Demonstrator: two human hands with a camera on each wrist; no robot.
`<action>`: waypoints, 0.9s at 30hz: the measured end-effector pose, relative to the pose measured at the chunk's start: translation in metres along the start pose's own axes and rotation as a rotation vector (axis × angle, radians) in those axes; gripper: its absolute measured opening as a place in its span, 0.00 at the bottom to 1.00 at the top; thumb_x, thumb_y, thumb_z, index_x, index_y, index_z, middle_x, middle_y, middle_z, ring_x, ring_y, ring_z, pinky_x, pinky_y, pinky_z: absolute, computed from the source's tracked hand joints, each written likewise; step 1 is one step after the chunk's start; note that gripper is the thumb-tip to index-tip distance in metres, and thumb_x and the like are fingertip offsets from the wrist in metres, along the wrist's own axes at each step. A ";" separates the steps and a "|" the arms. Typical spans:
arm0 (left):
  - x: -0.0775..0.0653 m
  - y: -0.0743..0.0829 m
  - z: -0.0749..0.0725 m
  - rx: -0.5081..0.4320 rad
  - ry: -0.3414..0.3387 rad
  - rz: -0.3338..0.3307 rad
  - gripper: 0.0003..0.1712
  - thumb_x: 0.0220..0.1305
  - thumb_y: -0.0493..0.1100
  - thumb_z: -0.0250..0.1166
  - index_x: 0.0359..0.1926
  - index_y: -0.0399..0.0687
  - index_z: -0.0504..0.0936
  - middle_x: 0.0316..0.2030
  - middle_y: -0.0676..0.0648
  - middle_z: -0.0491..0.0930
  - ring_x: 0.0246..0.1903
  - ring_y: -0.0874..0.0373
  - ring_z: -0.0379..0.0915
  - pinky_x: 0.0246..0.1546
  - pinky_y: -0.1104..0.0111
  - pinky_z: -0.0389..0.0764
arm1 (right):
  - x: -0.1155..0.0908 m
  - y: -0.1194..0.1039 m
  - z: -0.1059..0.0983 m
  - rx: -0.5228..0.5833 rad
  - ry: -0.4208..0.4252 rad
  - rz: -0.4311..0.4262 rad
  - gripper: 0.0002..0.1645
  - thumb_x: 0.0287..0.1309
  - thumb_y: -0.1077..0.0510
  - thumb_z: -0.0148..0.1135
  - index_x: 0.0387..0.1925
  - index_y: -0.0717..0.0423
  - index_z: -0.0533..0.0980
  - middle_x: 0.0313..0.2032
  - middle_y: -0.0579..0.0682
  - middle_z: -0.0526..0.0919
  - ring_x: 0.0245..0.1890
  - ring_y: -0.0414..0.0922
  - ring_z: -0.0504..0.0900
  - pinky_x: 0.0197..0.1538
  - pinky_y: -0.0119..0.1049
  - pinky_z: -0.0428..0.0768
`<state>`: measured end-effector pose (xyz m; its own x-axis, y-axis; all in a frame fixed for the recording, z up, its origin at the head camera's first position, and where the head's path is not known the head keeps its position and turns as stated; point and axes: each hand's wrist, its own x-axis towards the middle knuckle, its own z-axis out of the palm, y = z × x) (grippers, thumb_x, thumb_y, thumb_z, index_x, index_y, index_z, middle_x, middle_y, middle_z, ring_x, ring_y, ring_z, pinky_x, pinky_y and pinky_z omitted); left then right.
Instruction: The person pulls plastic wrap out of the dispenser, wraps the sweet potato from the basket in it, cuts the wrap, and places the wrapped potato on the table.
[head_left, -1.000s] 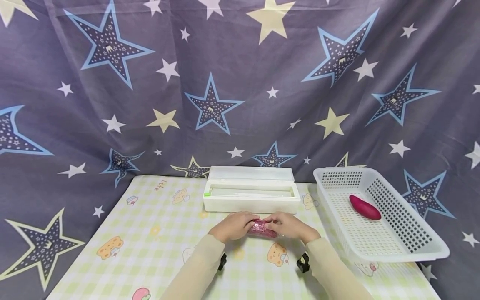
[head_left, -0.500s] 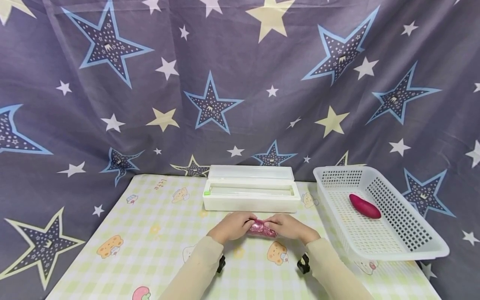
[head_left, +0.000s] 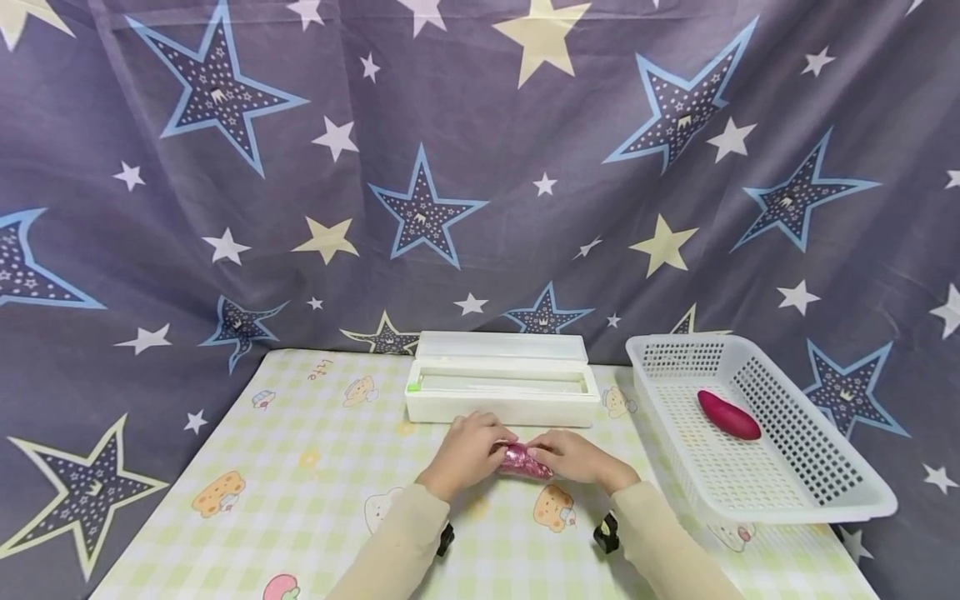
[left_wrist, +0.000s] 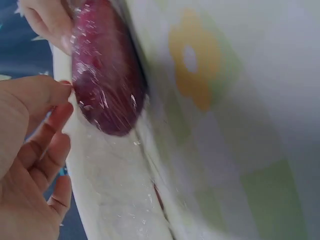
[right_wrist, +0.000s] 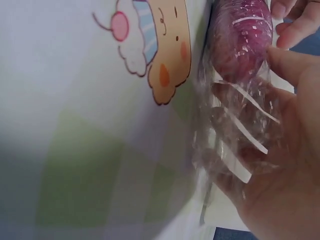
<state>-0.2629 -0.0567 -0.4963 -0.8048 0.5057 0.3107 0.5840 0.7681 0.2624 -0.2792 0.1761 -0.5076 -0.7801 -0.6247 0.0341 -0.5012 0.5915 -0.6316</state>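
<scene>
A purple sweet potato (head_left: pixel 522 461) wrapped in clear cling film lies on the tablecloth between the two hands. At its left end my left hand (head_left: pixel 467 454) holds it with thumb and forefinger close to its side; the other fingers are bent loosely in the left wrist view. Past that end stretches loose film (left_wrist: pixel 115 175). My right hand (head_left: pixel 577 460) holds the other end, its thumb against the wrapped skin (right_wrist: pixel 243 42). Crinkled spare film (right_wrist: pixel 230 135) hangs over the right palm and fingers.
Just behind the hands stands a long white cling film box (head_left: pixel 510 410), lid raised. To the right, a white perforated basket (head_left: pixel 806 510) contains one unwrapped purple sweet potato (head_left: pixel 729 415). A starry curtain (head_left: pixel 480 208) hangs behind the checked table (head_left: pixel 247 550).
My left hand has shifted slightly up toward the film box, its fingers spread further over the back of the potato. The right hand stays nearly in place, and the wrapped potato has barely moved.
</scene>
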 end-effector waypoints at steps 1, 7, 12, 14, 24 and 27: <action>-0.001 0.002 -0.001 -0.003 -0.002 -0.003 0.12 0.64 0.44 0.69 0.48 0.56 0.89 0.42 0.55 0.82 0.45 0.58 0.76 0.46 0.62 0.73 | 0.000 0.000 0.000 0.004 0.000 0.000 0.20 0.76 0.51 0.50 0.54 0.58 0.81 0.49 0.50 0.84 0.50 0.50 0.81 0.56 0.50 0.77; -0.006 0.009 -0.006 -0.075 -0.051 -0.008 0.13 0.65 0.41 0.68 0.50 0.49 0.88 0.41 0.53 0.79 0.40 0.60 0.77 0.46 0.64 0.81 | -0.001 0.001 0.001 0.047 -0.018 0.020 0.23 0.75 0.50 0.53 0.61 0.58 0.76 0.51 0.50 0.84 0.50 0.47 0.81 0.56 0.48 0.78; -0.009 0.010 -0.004 -0.110 -0.089 -0.040 0.14 0.65 0.39 0.66 0.51 0.52 0.88 0.44 0.54 0.80 0.45 0.59 0.78 0.49 0.62 0.81 | -0.003 0.002 0.000 0.096 -0.049 0.056 0.30 0.73 0.48 0.55 0.67 0.61 0.71 0.53 0.53 0.83 0.51 0.49 0.81 0.56 0.50 0.78; -0.010 0.010 -0.004 -0.115 -0.102 -0.055 0.14 0.65 0.40 0.67 0.51 0.53 0.87 0.46 0.55 0.80 0.46 0.59 0.78 0.50 0.62 0.80 | -0.004 0.003 -0.001 0.112 -0.055 0.065 0.31 0.72 0.47 0.56 0.67 0.62 0.70 0.53 0.54 0.82 0.51 0.50 0.80 0.56 0.51 0.77; -0.012 0.009 -0.002 -0.134 -0.131 -0.056 0.21 0.59 0.45 0.75 0.54 0.53 0.83 0.51 0.55 0.79 0.50 0.59 0.77 0.55 0.61 0.78 | -0.006 0.000 -0.001 0.093 -0.026 0.065 0.27 0.75 0.43 0.49 0.63 0.55 0.76 0.58 0.53 0.80 0.59 0.55 0.77 0.62 0.58 0.71; -0.013 0.007 -0.001 -0.146 -0.135 -0.042 0.20 0.60 0.44 0.73 0.54 0.53 0.83 0.52 0.55 0.79 0.51 0.58 0.77 0.56 0.60 0.78 | -0.006 0.000 -0.001 0.097 -0.017 0.065 0.25 0.76 0.43 0.48 0.60 0.53 0.79 0.56 0.52 0.82 0.58 0.55 0.78 0.61 0.58 0.72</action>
<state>-0.2486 -0.0581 -0.4976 -0.8300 0.5299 0.1742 0.5508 0.7295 0.4055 -0.2745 0.1805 -0.5064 -0.8032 -0.5952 -0.0219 -0.4101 0.5794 -0.7044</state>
